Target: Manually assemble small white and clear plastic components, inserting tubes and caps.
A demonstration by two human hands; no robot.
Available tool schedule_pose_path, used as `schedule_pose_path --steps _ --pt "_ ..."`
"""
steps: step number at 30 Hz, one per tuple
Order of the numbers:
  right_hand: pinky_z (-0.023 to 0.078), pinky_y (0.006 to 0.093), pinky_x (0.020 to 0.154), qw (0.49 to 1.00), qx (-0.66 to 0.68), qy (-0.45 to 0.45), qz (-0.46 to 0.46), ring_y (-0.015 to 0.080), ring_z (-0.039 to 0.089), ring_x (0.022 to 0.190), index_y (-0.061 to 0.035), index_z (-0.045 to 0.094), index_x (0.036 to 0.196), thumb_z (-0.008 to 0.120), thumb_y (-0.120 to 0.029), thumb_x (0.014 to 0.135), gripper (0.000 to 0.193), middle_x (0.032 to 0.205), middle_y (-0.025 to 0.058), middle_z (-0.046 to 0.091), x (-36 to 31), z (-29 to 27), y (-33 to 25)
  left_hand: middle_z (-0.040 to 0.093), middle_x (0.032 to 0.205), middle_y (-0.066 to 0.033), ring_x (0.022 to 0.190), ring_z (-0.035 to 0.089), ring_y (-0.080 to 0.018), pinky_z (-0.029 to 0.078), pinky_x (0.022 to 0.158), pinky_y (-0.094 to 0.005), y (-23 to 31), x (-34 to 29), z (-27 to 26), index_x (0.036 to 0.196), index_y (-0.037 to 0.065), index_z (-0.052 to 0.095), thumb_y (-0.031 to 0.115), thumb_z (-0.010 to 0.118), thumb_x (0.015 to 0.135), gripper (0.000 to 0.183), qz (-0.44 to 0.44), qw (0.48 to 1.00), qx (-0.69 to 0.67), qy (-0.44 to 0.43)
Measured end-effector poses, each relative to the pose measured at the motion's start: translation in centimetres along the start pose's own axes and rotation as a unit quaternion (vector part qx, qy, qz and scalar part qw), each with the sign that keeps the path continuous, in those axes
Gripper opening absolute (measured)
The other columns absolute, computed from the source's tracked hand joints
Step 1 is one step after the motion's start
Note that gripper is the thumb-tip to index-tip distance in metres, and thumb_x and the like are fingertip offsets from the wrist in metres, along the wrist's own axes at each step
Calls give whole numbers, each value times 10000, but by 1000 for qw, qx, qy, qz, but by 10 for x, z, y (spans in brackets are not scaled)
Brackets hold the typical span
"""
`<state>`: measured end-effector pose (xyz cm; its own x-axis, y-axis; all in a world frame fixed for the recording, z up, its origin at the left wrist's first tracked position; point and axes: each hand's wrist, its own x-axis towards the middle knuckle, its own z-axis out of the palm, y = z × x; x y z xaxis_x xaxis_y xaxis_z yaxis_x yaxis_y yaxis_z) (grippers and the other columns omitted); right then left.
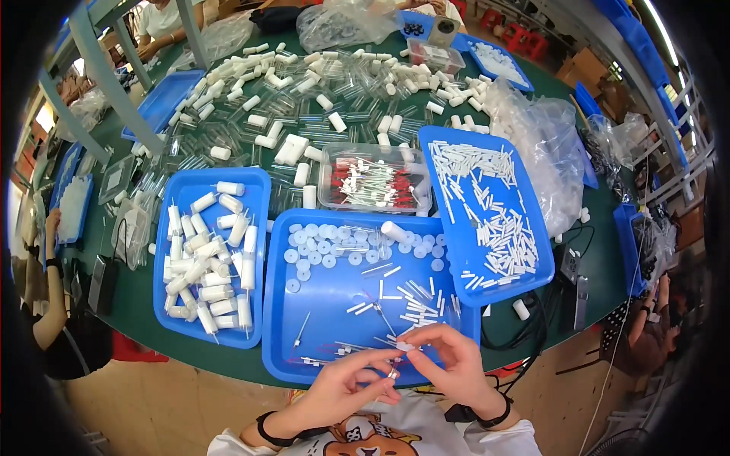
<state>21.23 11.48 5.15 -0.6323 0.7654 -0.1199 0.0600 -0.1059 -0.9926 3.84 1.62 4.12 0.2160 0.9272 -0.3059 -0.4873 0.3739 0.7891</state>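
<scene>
My left hand (355, 382) and my right hand (455, 366) meet over the near edge of the middle blue tray (365, 292). Between my left fingertips is a thin wired part (393, 373) with a shiny metal piece. The thumb and forefinger of my right hand pinch a small white translucent disc (404, 346) right above that part. Close beyond my hands lie short white tubes (417, 313) and several thin wired pieces (302, 330). Translucent washers (328, 261) line the tray's far side, along with one white cylinder (394, 231).
Left stands a blue tray of white cylinders with wire ends (215, 292). A tilted blue tray of white tubes (493, 220) overlaps the middle tray's right corner. Beyond is a clear box of red and white parts (372, 182). Clear tubes and white cylinders (337, 121) cover the far table.
</scene>
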Motion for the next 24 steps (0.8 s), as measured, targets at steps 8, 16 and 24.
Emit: schedule_pose_path --steps 8,16,24 --pt "473 275 789 996 -88 -1 -12 155 611 902 -7 614 1005 668 -28 813 201 1028 109 641 3 -6 0 536 1111 -130 952 638 -211 552 830 -292 1 -2 -2 1335 1 413 -34 501 914 431 -5 1000 -4 7" --pt "471 279 804 1000 9 0 25 147 599 919 24 593 1008 644 -7 838 180 1041 115 628 3 0 2 532 1076 -137 913 641 -236 566 792 -326 1 0 -1 1292 -55 434 -72 501 897 401 -7 1000 -12 19" --pt "467 282 822 977 147 -77 130 141 572 918 53 572 1149 645 38 826 332 1050 107 595 5 -3 1 553 1071 -148 863 642 -202 566 729 -307 -9 0 -5 1178 -60 465 -40 538 894 294 42 998 -18 32"
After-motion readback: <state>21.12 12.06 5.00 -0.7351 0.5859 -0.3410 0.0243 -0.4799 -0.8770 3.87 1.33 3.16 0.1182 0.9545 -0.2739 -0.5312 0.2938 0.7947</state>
